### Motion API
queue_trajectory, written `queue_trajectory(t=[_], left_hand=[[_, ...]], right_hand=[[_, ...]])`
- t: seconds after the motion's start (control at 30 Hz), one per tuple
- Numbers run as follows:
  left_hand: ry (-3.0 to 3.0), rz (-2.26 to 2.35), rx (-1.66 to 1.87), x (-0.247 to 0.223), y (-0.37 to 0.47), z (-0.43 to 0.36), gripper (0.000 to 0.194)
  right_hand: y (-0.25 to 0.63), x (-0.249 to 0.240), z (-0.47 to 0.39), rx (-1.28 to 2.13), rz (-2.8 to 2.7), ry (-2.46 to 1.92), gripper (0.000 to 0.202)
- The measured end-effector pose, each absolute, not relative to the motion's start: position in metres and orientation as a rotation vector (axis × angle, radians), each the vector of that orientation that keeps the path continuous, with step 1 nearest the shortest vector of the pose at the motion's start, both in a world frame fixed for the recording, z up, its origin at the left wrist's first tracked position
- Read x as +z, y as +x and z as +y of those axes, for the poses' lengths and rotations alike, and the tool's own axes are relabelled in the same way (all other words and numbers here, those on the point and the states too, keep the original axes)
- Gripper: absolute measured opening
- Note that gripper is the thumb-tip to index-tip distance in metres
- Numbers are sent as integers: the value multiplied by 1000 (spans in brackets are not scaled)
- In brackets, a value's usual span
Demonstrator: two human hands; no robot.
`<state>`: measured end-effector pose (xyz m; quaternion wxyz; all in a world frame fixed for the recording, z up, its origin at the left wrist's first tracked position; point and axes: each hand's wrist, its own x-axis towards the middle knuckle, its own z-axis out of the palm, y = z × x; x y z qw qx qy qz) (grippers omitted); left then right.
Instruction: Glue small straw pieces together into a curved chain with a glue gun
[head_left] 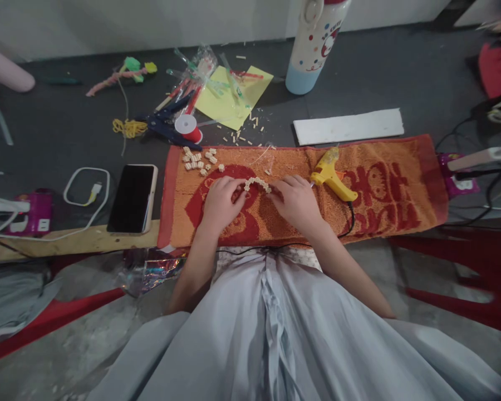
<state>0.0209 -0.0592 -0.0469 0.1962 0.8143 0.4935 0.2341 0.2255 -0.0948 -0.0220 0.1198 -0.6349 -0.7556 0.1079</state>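
Observation:
A curved chain of small pale wooden pieces (257,181) arches between my two hands above the orange towel (292,223). My left hand (224,201) pinches its left end between thumb and fingers. At the right end, the fingers of my right hand (294,199) are closed on the chain. To the left of the chain lies a loose cluster of similar small pieces (194,161) on the towel. A yellow glue gun (333,175) rests just right of my right hand, its nozzle close to that hand.
A phone (132,199) and a white cable (107,189) lie left of the towel. Behind it are dark blue pliers (167,123), a red thread spool (188,129), yellow paper (250,83) with wood scraps, a bottle (313,50) and a white strip (348,127). The glue gun's cord (349,220) runs along the front edge.

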Motion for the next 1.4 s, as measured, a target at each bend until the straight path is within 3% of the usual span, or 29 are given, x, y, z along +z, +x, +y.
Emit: queue_trajectory(t=[0.83, 1.4], left_hand=[[2247, 1507, 634, -46, 15, -66, 21], [2251, 1499, 668, -48, 14, -66, 25]], right_hand=[[224, -31, -76, 484, -2209, -1745, 29], [224, -31, -84, 376, -2172, -1778, 23]])
